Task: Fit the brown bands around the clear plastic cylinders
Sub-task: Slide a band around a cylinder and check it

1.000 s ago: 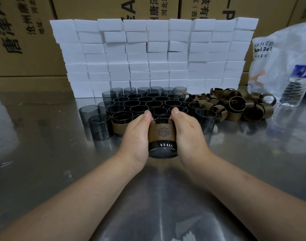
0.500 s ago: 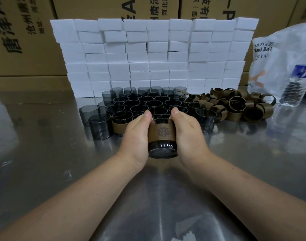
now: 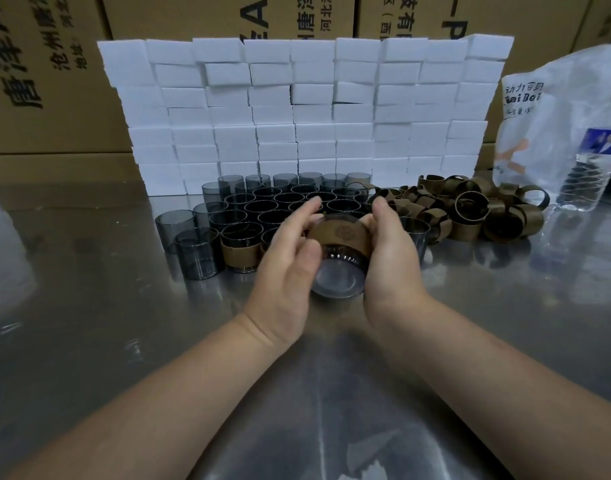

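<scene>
- Bench: carries all stock. Bare cylinders stand in rows before the wall of white blocks. The loose bands lie heaped just right of them.
- Right hand: fingers curl round the right side of the held cylinder and carry it above the bench, near the front of the rows.
- Left hand: fingers are loosely extended over the far rim and the thumb rests against the left wall. It gives no firm grip.
- Held cylinder: tilted, base toward the camera.
- Brown band: sits around the half away from the base, emblem facing the camera.
- Step in hand, as judged: the fit is finished or nearly so and is being checked.
- Next move, as judged: set the piece upright beside the banded cylinder at the front left, without knocking its neighbours, then take a bare cylinder and a loose band.
- Change from the earlier frames: both hands then clasped the cylinder, nearer upright, with thumbs at the top rim. Now it is tipped back and the left fingers have loosened
</scene>
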A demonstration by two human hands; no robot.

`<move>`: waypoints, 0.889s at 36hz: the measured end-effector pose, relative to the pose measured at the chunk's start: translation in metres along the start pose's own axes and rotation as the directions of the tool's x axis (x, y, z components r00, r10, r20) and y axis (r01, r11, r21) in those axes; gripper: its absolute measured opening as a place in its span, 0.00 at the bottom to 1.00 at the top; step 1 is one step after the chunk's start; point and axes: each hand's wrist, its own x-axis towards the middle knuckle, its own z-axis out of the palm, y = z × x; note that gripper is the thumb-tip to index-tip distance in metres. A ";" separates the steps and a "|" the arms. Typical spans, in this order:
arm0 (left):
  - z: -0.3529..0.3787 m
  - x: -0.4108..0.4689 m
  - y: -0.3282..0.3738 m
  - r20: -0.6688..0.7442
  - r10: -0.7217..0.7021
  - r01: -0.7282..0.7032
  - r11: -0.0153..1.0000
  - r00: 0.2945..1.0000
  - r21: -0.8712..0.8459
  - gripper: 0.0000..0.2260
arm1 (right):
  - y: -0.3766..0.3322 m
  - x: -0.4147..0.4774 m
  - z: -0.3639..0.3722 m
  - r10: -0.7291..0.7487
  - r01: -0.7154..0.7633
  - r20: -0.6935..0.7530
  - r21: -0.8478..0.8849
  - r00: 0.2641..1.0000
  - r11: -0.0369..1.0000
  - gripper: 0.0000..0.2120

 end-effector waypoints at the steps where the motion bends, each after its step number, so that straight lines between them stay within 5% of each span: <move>1: 0.001 -0.001 -0.001 0.027 0.036 -0.038 0.996 0.999 0.083 0.29 | 0.001 0.000 -0.001 -0.023 0.023 0.003 -0.032 1.000 0.999 0.21; 13: -0.003 0.001 -0.006 0.001 0.166 -0.157 0.933 0.986 0.323 0.27 | 0.006 -0.003 0.002 -0.029 0.027 -0.012 -0.110 1.000 0.994 0.27; 32: 0.000 0.001 -0.007 -0.060 0.137 -0.119 0.963 0.989 0.244 0.29 | 0.002 -0.006 0.005 -0.011 0.013 0.018 -0.085 1.000 0.996 0.24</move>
